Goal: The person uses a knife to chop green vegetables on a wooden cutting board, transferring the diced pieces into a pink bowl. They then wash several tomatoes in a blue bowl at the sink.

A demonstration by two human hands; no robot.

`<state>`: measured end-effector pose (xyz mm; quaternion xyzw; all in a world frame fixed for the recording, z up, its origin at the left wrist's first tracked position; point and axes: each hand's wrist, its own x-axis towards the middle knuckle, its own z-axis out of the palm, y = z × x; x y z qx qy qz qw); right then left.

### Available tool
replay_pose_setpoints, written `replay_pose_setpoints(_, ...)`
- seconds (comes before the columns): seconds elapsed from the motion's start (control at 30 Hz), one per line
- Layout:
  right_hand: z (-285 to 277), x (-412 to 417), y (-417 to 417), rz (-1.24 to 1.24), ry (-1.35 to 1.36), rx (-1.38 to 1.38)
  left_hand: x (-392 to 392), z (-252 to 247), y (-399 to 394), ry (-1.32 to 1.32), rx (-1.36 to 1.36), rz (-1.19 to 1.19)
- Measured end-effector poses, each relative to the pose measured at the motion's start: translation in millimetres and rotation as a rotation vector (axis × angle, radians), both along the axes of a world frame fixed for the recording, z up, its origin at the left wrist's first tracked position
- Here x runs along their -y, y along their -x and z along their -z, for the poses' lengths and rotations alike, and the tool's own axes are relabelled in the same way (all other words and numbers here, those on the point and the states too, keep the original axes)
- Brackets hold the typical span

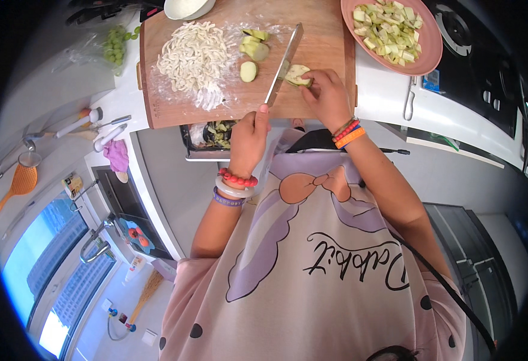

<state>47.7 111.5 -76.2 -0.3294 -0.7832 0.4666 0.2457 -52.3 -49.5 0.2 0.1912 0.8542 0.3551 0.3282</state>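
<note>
A kitchen knife [283, 67] is held by its handle in my left hand [249, 142], the wide blade angled up and away across the wooden cutting board [192, 118]. To the right of the blade, my right hand [329, 100] pinches a cut piece of pale green vegetable [297, 75], which looks like green eggplant, between thumb and fingers. Left of the knife lie a round slice [248, 71], a thicker cut chunk [256, 50] and a piece with skin [257, 34]. A heap of floured dough strips [196, 58] covers the board's left part.
Diced pale green vegetable fills a pink plate [434, 54] at the upper right, beside a black cooktop [476, 85]. A white bowl [189, 10] sits at the board's far edge. Below the board is an open bin [201, 153] with peelings. Green grapes [116, 47] lie left.
</note>
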Motion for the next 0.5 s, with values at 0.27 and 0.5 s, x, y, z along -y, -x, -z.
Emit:
replay_pose_setpoints(0.27,-1.0,2.2,1.5,-0.047,0.096,-0.009,3.8,-0.7,-8.6,0.0,0.021,-0.035)
replay_pose_setpoints(0.5,0.6,1.1,2.3,-0.073,0.013,-0.019,3.1,7.3,-9.3,0.005,0.021,-0.028)
